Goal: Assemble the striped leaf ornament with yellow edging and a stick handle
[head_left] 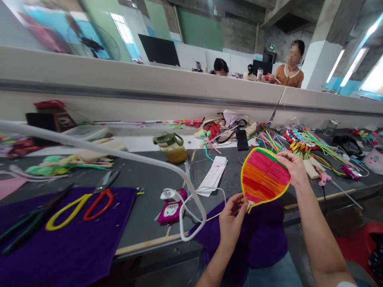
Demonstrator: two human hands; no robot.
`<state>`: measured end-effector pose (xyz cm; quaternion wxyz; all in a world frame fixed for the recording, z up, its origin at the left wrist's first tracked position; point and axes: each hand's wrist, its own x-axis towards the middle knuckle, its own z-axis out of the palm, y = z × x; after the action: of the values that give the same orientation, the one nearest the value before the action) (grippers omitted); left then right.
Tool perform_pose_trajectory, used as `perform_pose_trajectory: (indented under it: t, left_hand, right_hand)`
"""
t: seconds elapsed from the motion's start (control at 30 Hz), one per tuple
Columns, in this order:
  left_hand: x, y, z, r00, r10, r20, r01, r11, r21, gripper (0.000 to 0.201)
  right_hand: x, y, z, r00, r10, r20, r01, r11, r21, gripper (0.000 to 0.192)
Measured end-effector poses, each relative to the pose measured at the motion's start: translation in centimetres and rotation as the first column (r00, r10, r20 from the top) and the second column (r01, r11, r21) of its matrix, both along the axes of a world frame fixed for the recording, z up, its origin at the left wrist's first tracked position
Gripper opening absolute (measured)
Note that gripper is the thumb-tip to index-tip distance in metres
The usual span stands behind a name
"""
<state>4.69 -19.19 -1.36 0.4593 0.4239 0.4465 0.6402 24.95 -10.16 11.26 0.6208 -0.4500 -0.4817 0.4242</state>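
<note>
Between my two hands, a leaf-shaped pipe-cleaner piece is held up over the table's front edge. Its middle is filled with pink, orange and red strips, with a yellow rim and a green strip along the top. My left hand pinches the pointed lower end, where short yellow ends stick out. At the upper right edge, the thumb and fingers of my right hand are closed on the rim. A purple cloth lies below, across my lap.
Scissors with yellow and red handles and dark pliers lie on a purple cloth at left. A white cable arches across the front. A lidded jug, a phone, a pink glue gun and bundled pipe cleaners stand farther back.
</note>
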Motion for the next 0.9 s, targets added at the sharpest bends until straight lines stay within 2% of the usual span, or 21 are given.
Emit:
perform_pose_trajectory:
  t: [0.27,0.5,0.63,0.8,0.9]
  left_hand:
    - [-0.1,-0.5,0.9,0.991,0.044,-0.129,-0.031,0.994,0.102,0.018]
    - [-0.3,-0.3,0.8,0.975,0.071,-0.211,-0.028,0.98,0.198,0.013]
    - [-0.3,-0.1,0.4,0.983,0.052,-0.176,-0.021,0.984,0.176,0.013]
    - [-0.1,-0.1,-0.4,0.998,0.055,-0.037,-0.053,0.997,0.059,0.018]
    - [0.0,-0.2,-0.5,0.996,0.075,-0.053,-0.071,0.994,0.08,0.017]
  right_hand:
    - [0.4,0.2,-0.6,1.0,-0.028,0.008,0.028,1.0,0.01,0.02]
    - [0.4,0.0,-0.3,0.999,-0.027,0.026,0.027,1.0,0.016,0.019]
    - [0.2,-0.1,0.0,1.0,-0.023,0.008,0.023,1.0,0.012,0.02]
    - [0.0,-0.2,0.3,0.999,-0.033,0.002,0.033,0.999,0.007,0.022]
    - [0.0,-0.1,0.2,0.999,-0.034,0.016,0.034,0.999,0.01,0.022]
